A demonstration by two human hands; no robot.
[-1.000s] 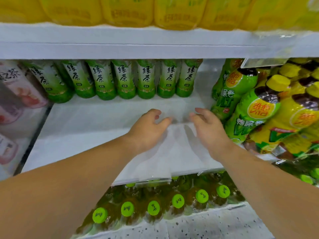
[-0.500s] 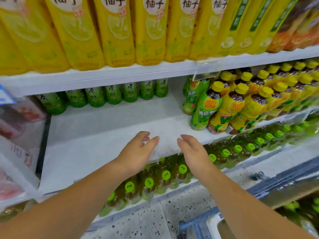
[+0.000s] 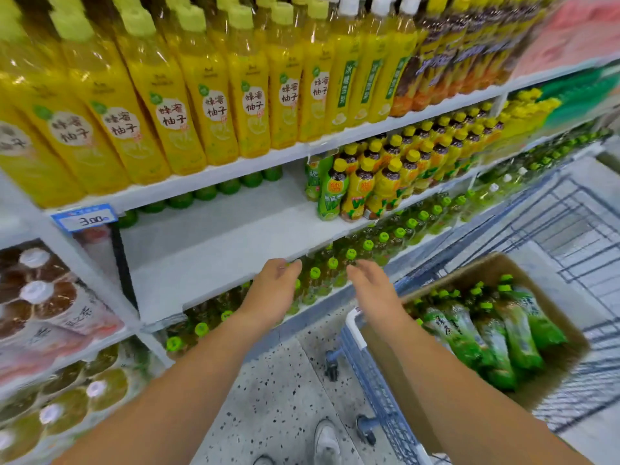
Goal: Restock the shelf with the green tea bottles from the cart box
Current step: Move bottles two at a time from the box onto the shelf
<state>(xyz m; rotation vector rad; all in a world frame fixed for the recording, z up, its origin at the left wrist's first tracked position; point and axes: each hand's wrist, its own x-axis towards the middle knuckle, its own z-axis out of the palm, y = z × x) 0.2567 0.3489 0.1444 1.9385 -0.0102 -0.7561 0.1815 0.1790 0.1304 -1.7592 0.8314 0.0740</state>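
The shelf [image 3: 208,250], a flat white board with a matte, faintly grainy face, lay mostly bare. Only a back row [image 3: 206,193] of green bottles stood along its far edge, half hidden under the board above, and yellow-capped bottles [image 3: 362,193] crowded its right end. By that look the restock was at an early stage, with most of the board left to fill, and the step in hand was probably a reach to the box for more stock. The floor [image 3: 268,397] below was hard pale stone with dark speckles. The cart [image 3: 567,226], thin grey-blue wire mesh on small castors, stood at the right, near the shelf. In it sat the box [image 3: 493,266], open-topped brown cardboard with dull, soft-looking walls, and it looked well filled. The tea bottles [image 3: 503,333] were in that box, none yet in a hand. They were slim, clear plastic, wrapped in glossy green labels and topped with round bright green caps. Some lay on their sides and others showed little but their caps. The left hand [image 3: 273,290] and right hand [image 3: 372,286] hung in the air just before the shelf's near edge, apart from each other. Each grip was loose, its fingers gently curved and holding nothing. A small blue and white price tag [image 3: 84,219] sat on the rail at the upper left.
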